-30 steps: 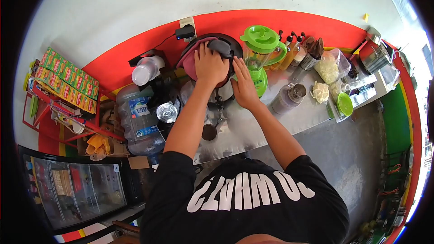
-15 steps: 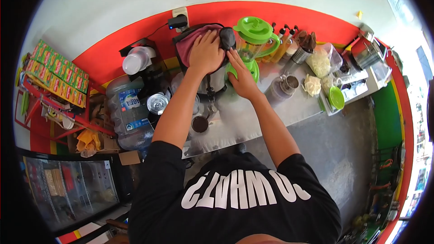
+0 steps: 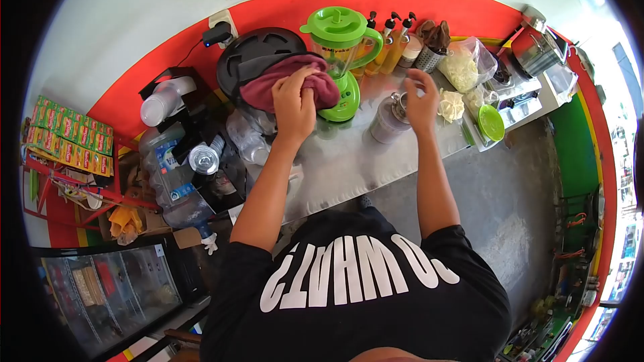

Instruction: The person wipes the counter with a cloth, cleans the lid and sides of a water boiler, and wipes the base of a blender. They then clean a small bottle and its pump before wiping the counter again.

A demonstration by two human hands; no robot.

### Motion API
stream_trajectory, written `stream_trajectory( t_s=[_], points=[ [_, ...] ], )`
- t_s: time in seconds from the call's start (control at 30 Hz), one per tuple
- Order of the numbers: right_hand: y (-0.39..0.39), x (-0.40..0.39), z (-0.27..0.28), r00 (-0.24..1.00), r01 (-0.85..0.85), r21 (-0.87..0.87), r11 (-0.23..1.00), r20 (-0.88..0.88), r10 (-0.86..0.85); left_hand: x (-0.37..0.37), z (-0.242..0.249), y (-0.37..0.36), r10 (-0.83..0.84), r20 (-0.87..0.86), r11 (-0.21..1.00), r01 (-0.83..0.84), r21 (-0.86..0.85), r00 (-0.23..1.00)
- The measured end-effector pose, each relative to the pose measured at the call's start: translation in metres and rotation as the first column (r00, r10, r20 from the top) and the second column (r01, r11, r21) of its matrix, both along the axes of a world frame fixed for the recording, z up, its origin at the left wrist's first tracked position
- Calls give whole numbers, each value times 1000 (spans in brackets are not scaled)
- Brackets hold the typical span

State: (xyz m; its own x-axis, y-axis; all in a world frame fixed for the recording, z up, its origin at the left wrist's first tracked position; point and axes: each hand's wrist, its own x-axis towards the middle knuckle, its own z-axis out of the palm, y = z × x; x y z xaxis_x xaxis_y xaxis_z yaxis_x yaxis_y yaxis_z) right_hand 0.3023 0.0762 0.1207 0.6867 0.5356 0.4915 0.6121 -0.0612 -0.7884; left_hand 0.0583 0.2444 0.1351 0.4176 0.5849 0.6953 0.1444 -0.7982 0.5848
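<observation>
My left hand (image 3: 295,104) grips a maroon cloth (image 3: 265,88) with a dark grey part, bunched in front of a round black lid-like top (image 3: 248,53). Just to the right of the cloth stands a green blender (image 3: 342,97) with a clear jug and green lid. My right hand (image 3: 422,104) is raised over the counter with fingers curled and a gap to the thumb, nothing between them. Close to its left, partly behind the fingers, is a cylindrical container (image 3: 388,124) with a metal top.
Pump bottles (image 3: 396,50) line the wall behind the steel counter (image 3: 335,174). Farther right are a bag of pale shreds (image 3: 463,70), a green plate (image 3: 491,123) and a pot (image 3: 542,57). At left are a large water bottle (image 3: 178,174), stacked plastic cups (image 3: 161,104) and a glass-door fridge (image 3: 111,295).
Both hands were on the cloth and blender area. My left hand now has the cloth bunched up, uncovering the black top. My right hand has moved away to the right. The view has shifted.
</observation>
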Motion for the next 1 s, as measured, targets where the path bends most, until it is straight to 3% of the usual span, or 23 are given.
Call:
stream_trajectory(
  t_s=[0.07, 0.1, 0.2, 0.27, 0.3, 0.37, 0.4, 0.5, 0.63, 0.83, 1.0],
  points=[
    [-16, 33, -21, 987, 145, 54, 988, -83, -140, 22, -4, -5, -176, 173, 968, 202, -151, 969],
    [-23, 47, -33, 988, 136, 49, 989, -80, -132, 34, 0, -12, -167, 175, 968, 195, -155, 970],
    [-50, 87, -82, 960, 202, 0, 979, -196, -198, 64, 15, -26, -151, 584, 824, 428, -371, 798],
    [-64, 108, -115, 802, 109, -181, 977, -565, -194, 74, 21, -25, -104, 663, 776, 477, -413, 742],
    [-69, 109, -116, 799, 102, -186, 977, -570, -192, 75, 24, -25, -51, 732, 723, 531, -442, 679],
    [-76, 104, -113, 369, -162, -12, 987, -928, 49, 72, 30, -24, -14, 718, 726, 501, -471, 696],
    [-76, 104, -114, 356, -291, -5, 957, -929, 103, 68, 33, -25, 2, 745, 710, 524, -471, 667],
    [-62, 109, -138, 230, -406, 37, 913, -963, 141, 49, 38, -27, 92, 777, 663, 544, -514, 623],
    [-49, 116, -146, 246, -586, -14, 810, -956, 161, 16, 48, -26, 155, 742, 707, 451, -544, 652],
    [-25, 99, -144, 202, -690, 0, 724, -960, 192, -21, 46, -28, 266, 746, 702, 407, -584, 611],
    [2, 62, -156, 157, -785, 4, 619, -966, 207, -43, 27, -28, 264, 748, 711, 402, -578, 609]
  ],
)
